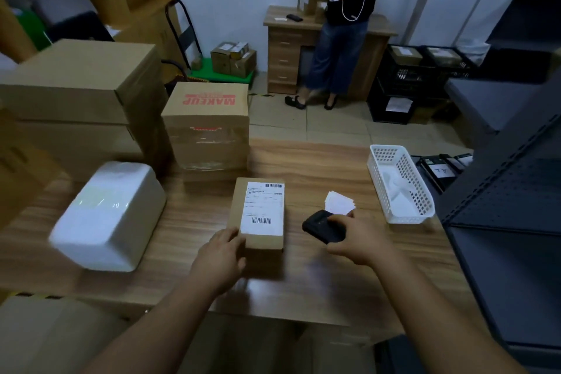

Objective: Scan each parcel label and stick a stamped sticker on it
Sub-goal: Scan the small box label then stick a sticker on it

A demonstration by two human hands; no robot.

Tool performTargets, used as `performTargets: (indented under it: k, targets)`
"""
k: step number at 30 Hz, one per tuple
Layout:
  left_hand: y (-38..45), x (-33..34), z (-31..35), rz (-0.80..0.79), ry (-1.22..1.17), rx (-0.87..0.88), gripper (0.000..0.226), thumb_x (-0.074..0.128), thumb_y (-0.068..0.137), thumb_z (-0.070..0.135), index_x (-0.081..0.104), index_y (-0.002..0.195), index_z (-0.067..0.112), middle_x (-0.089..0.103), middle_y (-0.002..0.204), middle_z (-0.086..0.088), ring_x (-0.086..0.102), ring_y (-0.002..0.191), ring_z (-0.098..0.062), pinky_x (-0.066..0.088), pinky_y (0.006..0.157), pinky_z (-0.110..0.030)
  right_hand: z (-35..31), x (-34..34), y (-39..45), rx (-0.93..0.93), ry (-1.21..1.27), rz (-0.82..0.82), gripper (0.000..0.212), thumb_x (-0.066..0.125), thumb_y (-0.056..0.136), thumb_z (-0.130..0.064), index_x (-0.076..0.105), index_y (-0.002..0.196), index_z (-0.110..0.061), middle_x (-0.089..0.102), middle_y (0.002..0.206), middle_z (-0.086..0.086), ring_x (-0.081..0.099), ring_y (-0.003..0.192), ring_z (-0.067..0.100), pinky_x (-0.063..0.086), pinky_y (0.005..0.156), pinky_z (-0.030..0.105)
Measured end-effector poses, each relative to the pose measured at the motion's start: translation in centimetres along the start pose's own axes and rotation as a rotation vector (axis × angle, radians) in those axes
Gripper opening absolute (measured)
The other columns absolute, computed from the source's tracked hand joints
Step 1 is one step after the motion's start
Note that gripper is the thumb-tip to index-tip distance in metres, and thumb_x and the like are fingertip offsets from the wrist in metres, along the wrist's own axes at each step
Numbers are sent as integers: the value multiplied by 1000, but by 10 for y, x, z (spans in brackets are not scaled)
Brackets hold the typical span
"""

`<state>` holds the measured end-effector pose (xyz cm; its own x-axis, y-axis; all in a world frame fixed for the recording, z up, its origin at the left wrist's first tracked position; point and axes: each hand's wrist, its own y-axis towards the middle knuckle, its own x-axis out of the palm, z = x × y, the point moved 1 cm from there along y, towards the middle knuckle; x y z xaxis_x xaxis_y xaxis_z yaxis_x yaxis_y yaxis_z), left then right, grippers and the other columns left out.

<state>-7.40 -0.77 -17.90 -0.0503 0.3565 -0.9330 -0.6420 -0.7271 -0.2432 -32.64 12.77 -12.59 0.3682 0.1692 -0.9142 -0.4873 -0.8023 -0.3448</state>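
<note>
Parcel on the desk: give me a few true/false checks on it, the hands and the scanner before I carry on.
1. The parcel lies label up. True.
2. The right hand holds the scanner. True.
3. The left hand is lifting the parcel off the desk. False: it rests at the parcel's near left corner, and the parcel lies flat.
4. The stickers are inside the basket. False: they lie on the desk, left of it.
</note>
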Motion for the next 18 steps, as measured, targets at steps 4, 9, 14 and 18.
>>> performTargets:
  k: [4,9,14,18]
  targets:
    - [6,-5,2,-6,0,-4,49,53,95,41,45,142,28,32,154,4,32,138,-18,31,112,-35,31,64,19,15,6,-38,74,65,75,-54,38,144,-48,42,136,-4,36,128,20,33,98,37]
    - [31,-4,7,33,-9,50,55,53,93,51,42,143,30,35,150,2,29,138,-20,27,112,-36,46,106,40,44,62,2,72,65,80,-51,34,144,-43,34,146,-6,32,133,19,30,103,40]
    - [75,-1,26,39,-28,115,70,33,80,68,50,136,30,33,155,-1,27,142,-24,24,113,-38,54,119,53,27,113,-49,74,68,79,-55,34,143,-40,32,148,-9,31,134,18,29,106,39]
    - [113,3,36,-13,37,119,63,44,92,62,32,148,36,13,163,1,8,150,-24,10,119,-42,63,95,87,117,310,122,63,65,84,-58,47,139,-32,43,141,-5,36,132,19,35,106,38]
